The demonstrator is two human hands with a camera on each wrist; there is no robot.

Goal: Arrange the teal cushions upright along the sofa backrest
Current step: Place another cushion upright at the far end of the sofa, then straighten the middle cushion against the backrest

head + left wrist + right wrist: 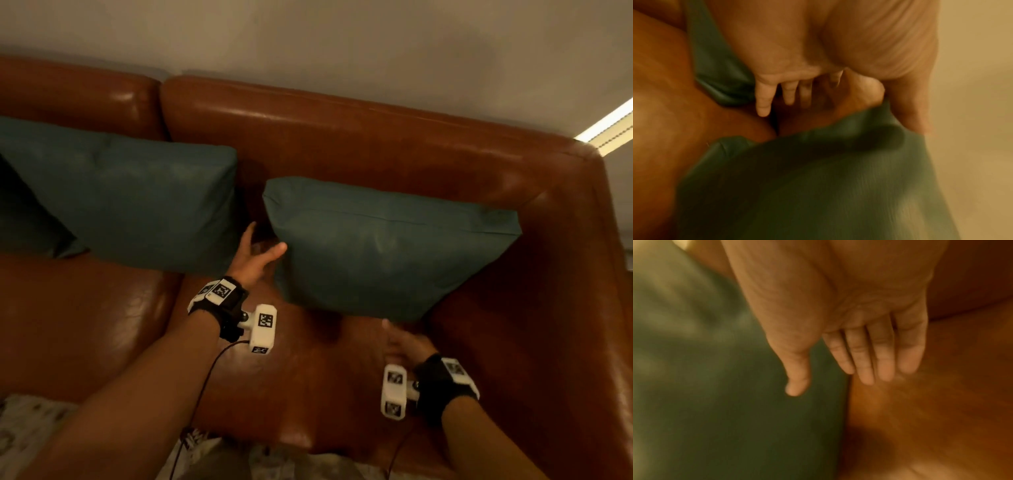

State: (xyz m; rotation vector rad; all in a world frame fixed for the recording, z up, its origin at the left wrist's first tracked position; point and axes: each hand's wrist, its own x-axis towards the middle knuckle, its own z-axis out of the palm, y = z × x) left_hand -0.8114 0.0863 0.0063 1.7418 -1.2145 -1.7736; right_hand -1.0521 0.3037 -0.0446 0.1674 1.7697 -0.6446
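A brown leather sofa [376, 137] fills most of the head view, its backrest running across the upper half of the frame and an armrest down the right side. Three teal cushions show. The right cushion [387, 246] sits just right of center, leaning back against the backrest in the corner by the armrest, its lower edge toward the seat. The middle cushion [137, 202] stands at center left, also against the backrest, with a narrow gap of leather between the two. Only a dark sliver of a third cushion [24, 222] shows at the far left edge, partly behind the middle one.

The left hand [255, 257] reaches into that gap, fingers spread and fairly straight, the thumb touching or just beside the near left edge of the right cushion; it grips nothing. The left wrist view (blurred) shows the same hand [797, 78] with loose fingers over the leather, teal fabric on either side.

The right hand [406, 342] is low and right of center, just below the right cushion's bottom corner. The right wrist view shows its fingers [885, 353] straight and together, the thumb apart, beside the cushion's edge and over the seat, holding nothing.

A pale patterned rug [30, 431] shows at the bottom left.
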